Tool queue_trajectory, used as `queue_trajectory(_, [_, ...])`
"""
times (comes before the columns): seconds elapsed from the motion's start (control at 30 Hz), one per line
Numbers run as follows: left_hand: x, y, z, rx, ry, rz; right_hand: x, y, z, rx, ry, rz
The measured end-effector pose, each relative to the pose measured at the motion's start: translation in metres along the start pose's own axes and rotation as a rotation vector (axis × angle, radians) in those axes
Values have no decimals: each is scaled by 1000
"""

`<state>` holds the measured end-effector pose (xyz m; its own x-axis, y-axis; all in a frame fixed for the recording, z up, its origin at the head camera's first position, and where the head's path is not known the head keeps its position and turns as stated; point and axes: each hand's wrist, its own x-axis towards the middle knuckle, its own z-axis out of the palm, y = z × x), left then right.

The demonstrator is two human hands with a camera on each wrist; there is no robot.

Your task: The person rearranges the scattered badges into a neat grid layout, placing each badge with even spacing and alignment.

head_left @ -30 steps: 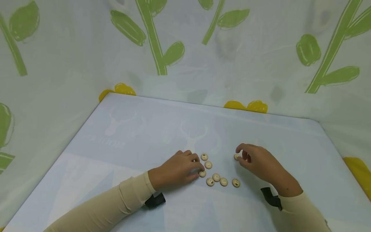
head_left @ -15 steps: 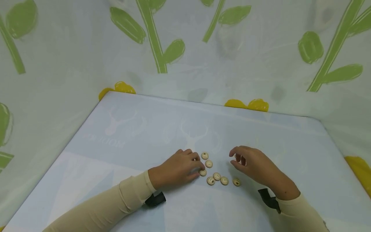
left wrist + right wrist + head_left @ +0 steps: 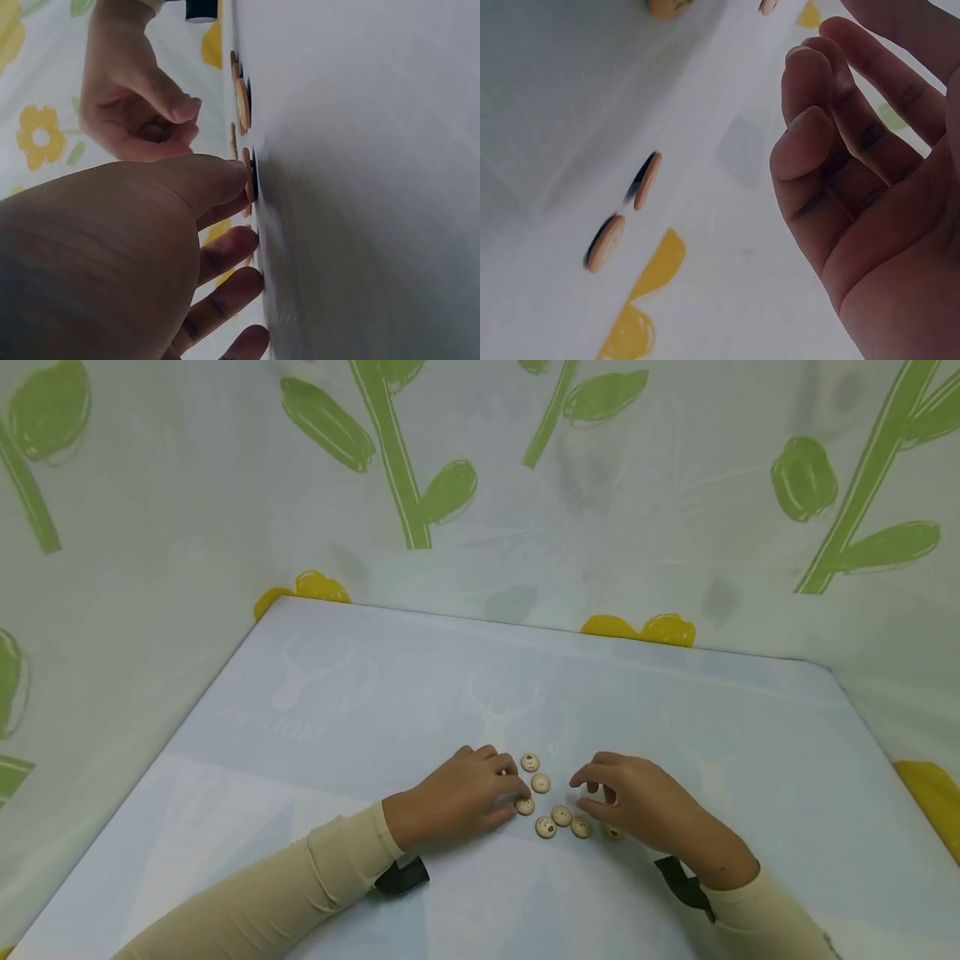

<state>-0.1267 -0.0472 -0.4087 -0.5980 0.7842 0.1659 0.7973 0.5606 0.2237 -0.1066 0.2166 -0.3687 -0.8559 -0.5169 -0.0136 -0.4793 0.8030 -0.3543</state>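
Pale disc (image 3: 526, 807) — pinched by left hand (image 3: 456, 797)

I see a pale blue-and-white tabletop (image 3: 420, 668), faint antlered deer heads (image 3: 294, 687) printed on it, a whitish backdrop (image 3: 217, 485) beyond, green leafy stems (image 3: 392, 452) on that, yellow shapes (image 3: 667, 631) along the far edge and at right.

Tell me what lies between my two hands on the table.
Several small round pieces with drawn faces lie between the left hand and right hand; the head view shows this.

R grip (image 3: 885, 217) prob. apart fr. tan discs (image 3: 606, 244)
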Motion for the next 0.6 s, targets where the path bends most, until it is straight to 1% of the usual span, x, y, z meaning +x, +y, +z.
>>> queue_trajectory(0.17, [-2,0,0,-5,2,11,2,-5,8,-22,-56,-21])
queue_trajectory(0.27, [-2,0,0,7,22,20,3,-7,12,-10,-76,-10])
queue_trajectory(0.37, [-1,-1,0,12,33,22,4,-10,13,-9,-87,5])
queue_trajectory(0.5, [0,0,-3,12,19,21,5,-12,15,-21,-99,-8])
queue_trajectory(0.6, [0,0,-4,20,18,21,5,-12,16,-40,-89,-29])
